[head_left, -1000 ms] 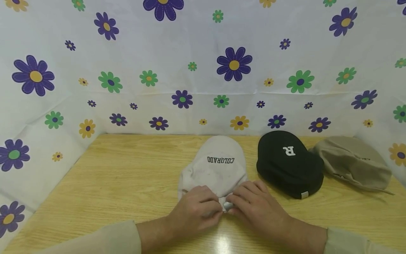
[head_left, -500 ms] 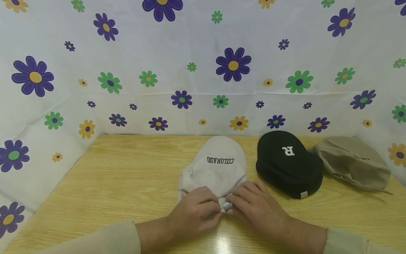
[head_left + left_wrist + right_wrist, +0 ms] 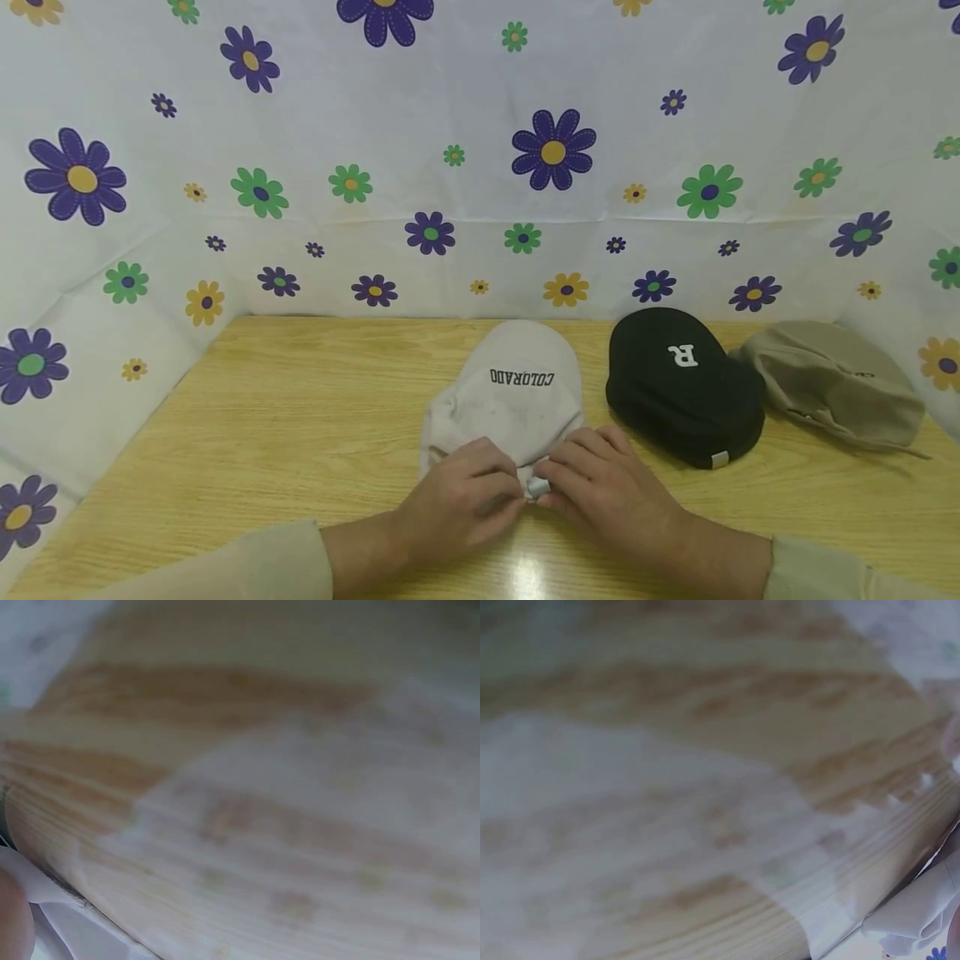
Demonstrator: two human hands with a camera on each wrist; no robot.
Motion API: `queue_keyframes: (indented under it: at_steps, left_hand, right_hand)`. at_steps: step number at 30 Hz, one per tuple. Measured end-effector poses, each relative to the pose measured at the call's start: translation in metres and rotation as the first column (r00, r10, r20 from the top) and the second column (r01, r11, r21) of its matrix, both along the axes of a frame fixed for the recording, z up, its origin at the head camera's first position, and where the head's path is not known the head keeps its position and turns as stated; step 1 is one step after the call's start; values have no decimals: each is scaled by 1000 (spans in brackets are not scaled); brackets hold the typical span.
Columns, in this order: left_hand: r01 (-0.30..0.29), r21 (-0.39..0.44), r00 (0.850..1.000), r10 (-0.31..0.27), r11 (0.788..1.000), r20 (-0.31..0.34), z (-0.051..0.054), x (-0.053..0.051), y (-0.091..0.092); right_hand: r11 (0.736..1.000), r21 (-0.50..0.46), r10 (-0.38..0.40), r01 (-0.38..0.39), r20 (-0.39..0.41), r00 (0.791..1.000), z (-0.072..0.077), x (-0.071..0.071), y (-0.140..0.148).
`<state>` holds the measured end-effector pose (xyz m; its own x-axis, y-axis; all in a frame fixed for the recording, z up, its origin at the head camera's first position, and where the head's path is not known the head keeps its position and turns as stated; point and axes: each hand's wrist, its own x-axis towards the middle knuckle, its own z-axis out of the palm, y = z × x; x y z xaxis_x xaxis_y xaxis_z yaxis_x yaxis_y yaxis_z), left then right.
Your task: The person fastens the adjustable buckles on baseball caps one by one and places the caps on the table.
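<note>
A whitish cap point(image 3: 525, 417) lies on the table in the head view, its COLORADO lettering upside down to me. At its near edge my left hand point(image 3: 467, 493) pinches the strap end. From the other side my right hand point(image 3: 611, 487) pinches the same strap, beside a small shiny grey piece point(image 3: 537, 487) that looks like a buckle. My fingers hide most of the strap. The left wrist view catches only a corner of pale cap cloth point(image 3: 90, 930) at lower left. At lower right of the right wrist view is a pale fold of the cap point(image 3: 911, 911).
A black cap point(image 3: 682, 400) with a white R lies right of the whitish one. Beyond it a khaki cap point(image 3: 832, 383) touches or nearly touches it. The wood-grain table point(image 3: 300, 400) ends at a flowered cloth point(image 3: 465, 192) at the back.
The shiny grey piece between my fingers shows at a slightly different angle. Hands and caps otherwise hold their places; the head view shifts only a little.
</note>
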<state>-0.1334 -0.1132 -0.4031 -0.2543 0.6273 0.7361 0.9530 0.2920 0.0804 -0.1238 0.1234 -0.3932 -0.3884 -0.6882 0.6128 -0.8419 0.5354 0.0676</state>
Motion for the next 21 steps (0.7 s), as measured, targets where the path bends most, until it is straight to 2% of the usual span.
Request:
queue_keyframes:
  at_steps: [4,8,12,17,21]
  left_hand:
    - [10,-15,1000,-10,1000,3,0,0,1]
    - [-5,-19,1000,4,1000,-27,0,0,1]
    - [-73,-30,994,71,997,-86,1,0,1]
    - [-172,-76,974,157,982,-164,2,-1,0]
    - [-162,-74,971,146,984,-190,2,-2,0]
  right_hand:
    - [1000,1,4,-4,-6,1000,0,0,0]
    - [1000,-1,6,-6,-8,1000,0,0,0]
    - [1000,-3,2,-2,-3,1000,0,0,0]
    - [1000,-1,-5,5,-9,1000,1,0,0]
    - [1000,0,-6,6,-7,1000,1,-1,0]
